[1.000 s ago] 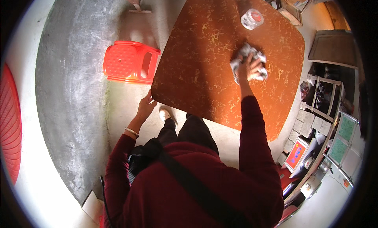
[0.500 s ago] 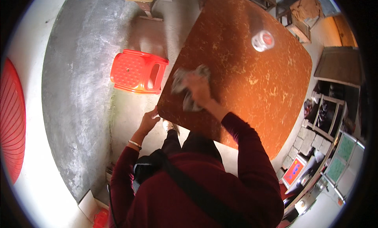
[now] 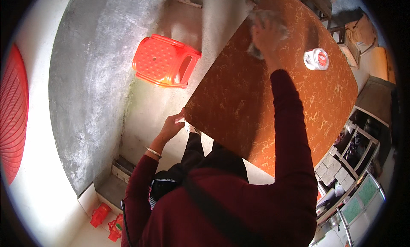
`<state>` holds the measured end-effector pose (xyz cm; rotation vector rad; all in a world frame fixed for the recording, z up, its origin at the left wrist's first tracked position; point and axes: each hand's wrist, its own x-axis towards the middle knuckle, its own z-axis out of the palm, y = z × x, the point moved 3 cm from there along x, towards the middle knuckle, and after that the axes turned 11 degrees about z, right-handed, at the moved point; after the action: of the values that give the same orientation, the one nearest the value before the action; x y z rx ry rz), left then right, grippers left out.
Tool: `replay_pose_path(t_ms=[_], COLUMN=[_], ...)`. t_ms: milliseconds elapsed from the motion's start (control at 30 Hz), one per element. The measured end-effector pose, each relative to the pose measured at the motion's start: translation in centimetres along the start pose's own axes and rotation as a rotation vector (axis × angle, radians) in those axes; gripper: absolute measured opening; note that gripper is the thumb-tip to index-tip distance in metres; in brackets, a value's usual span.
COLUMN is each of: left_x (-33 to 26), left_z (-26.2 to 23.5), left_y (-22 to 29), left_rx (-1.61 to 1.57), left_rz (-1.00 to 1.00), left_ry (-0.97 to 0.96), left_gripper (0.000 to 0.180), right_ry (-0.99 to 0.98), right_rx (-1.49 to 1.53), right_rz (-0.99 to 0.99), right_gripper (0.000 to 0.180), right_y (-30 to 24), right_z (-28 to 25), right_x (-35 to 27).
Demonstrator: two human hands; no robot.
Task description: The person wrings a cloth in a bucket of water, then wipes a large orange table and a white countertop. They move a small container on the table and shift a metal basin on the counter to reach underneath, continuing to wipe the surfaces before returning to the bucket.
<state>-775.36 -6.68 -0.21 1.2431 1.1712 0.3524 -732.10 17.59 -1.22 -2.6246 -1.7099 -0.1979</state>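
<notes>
My right hand [image 3: 265, 33] presses down on a crumpled grey cloth [image 3: 255, 51] near the far left edge of the brown marbled tabletop [image 3: 230, 93]. The hand is slightly smeared, and the cloth shows around its fingers. At the near left corner of the table, my left hand [image 3: 171, 126] grips the edge between thumb and fingers. A bracelet sits on that wrist. Right of the cloth, a white plastic jar [image 3: 316, 59] with a red and white lid stands on the table, touched by neither hand.
Left of the table stands a red plastic stool [image 3: 164, 61]. A large red woven disc [image 3: 13, 119] is at the far left. Red thermos-like containers [image 3: 100, 215] stand at lower left. A wooden rack [image 3: 356, 149] and grey bricks [image 3: 329, 168] line the right side.
My right hand has slid the cloth away from me and rightward, toward the table's far left edge. My left hand stays at the near corner. The whole view has shifted somewhat.
</notes>
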Motion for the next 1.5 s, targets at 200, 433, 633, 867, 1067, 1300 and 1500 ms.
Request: replay_pose_path(t_ms=[200,433,633,867,1067,1300,1500], left_x=[0.3,-1.4,-2.5,-0.1,-1.4,-2.3,-2.0], left_z=[-0.4,-3.4,-5.2,-3.8,-3.8,-3.6,1.0], left_y=[0.9,-2.4,-3.5,-0.6,-0.3,-1.6,1.9], left_rx=[-0.097,0.397,0.305,0.358,0.312,0.357,0.69], left_rz=[-0.083,-0.314,-0.203,-0.153,-0.099,-0.089,0.363], left_ry=[0.027,-0.178,-0.232,-0.308,-0.335,-0.316,-0.214], left_gripper=[0.057,0.044,0.042,0.051,0.054,0.058,0.061], right_ry=[0.067,-0.086,-0.084,-0.05,0.092,-0.022,0.028], right_rx=[0.235,0.629,0.562,0.989,0.118,1.41,0.472], right_rz=[-0.479,-0.504,-0.314,0.481,0.829,0.63,0.089], right_gripper=[0.044,0.041,0.048,0.044,0.045,0.055,0.046], right_y=[-10.4,-15.7,-9.7,10.4,18.3,-1.4,-7.5], right_z=[-5.8,-5.7,-5.4,1.5,-3.1,-2.4,-5.2], right_x=[-17.6,-37.2,-41.8,-49.4,-50.5,-44.4,-45.5])
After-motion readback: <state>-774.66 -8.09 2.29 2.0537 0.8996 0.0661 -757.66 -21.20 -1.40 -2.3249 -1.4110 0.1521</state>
